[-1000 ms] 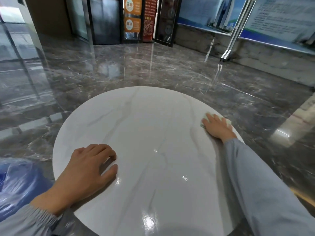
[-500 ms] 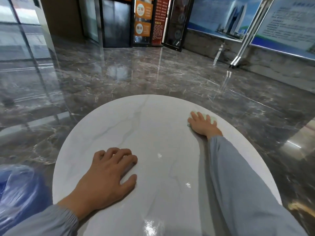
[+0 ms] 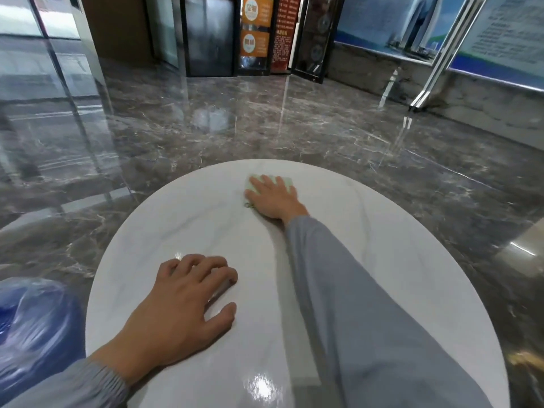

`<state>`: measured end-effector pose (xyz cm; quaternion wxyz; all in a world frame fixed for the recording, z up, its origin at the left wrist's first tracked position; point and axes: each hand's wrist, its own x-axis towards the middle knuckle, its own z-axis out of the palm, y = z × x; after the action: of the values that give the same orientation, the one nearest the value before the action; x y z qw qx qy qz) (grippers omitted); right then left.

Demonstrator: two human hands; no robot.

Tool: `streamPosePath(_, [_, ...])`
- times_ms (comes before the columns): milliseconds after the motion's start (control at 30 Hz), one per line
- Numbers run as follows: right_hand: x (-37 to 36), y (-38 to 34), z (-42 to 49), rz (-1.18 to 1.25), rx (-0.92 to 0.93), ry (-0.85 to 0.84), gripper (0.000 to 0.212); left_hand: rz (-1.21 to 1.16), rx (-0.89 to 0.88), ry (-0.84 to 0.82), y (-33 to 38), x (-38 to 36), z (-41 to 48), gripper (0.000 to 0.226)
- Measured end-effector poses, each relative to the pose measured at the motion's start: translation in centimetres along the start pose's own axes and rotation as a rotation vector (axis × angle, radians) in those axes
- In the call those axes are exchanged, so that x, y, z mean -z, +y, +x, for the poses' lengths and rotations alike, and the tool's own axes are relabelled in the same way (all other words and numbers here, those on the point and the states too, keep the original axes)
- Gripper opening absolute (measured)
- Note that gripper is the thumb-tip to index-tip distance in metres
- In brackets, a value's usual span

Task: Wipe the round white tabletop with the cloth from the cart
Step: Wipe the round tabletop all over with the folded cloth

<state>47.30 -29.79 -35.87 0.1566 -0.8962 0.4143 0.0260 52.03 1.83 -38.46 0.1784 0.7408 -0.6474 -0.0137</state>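
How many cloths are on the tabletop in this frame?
1: a pale green cloth lies near the far edge of the tabletop, pressed flat under the right hand. None shows under the left hand.

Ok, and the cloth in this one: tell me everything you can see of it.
The cloth is pale green, soft-looking, and lies flat on the round white tabletop near its far edge. The right hand lies palm-down on it with fingers spread, covering most of it, so only strips show between and beyond the fingers. A small greenish bit, perhaps a loop or tag, sticks out by the thumb side. Its full shape is hidden.
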Motion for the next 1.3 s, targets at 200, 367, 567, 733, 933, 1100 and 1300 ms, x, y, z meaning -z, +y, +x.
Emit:
streamPosePath(200, [3.1, 15.4, -4.5, 0.011, -0.299, 0.052, 0.064, -0.004, 0.007, -0.007, 0.2, 0.4, -0.1, 0.038])
streamPosePath(367, [4.5, 23.8, -8.5, -0.012, -0.482, 0.097, 0.063, -0.021, -0.008, -0.004, 0.0, 0.1, 0.2, 0.036])
streamPosePath(567, [5.0, 24.7, -6.7, -0.012, -0.549, 0.062, 0.057, -0.027, 0.004, 0.016, 0.0, -0.1, 0.1, 0.034])
streamPosePath(733, [5.5, 20.5, -1.9, -0.008, -0.475, 0.025, 0.057, -0.039, 0.018, 0.020, 0.2, -0.2, 0.2, 0.033])
streamPosePath(933, [3.1, 5.3, 5.9, -0.028, -0.084, -0.066, 0.065, -0.033, 0.022, 0.014, 0.3, -0.2, 0.2, 0.036])
streamPosePath(1100, [-1.0, -9.2, 7.1, -0.111, 0.279, -0.149, 0.062, -0.010, 0.026, 0.014, 0.3, -0.2, 0.3, 0.039])
streamPosePath(1300, [-2.6, -12.4, 5.9, -0.152, 0.453, -0.113, 0.058, 0.034, 0.019, 0.036, 0.0, -0.7, 0.4, 0.043])
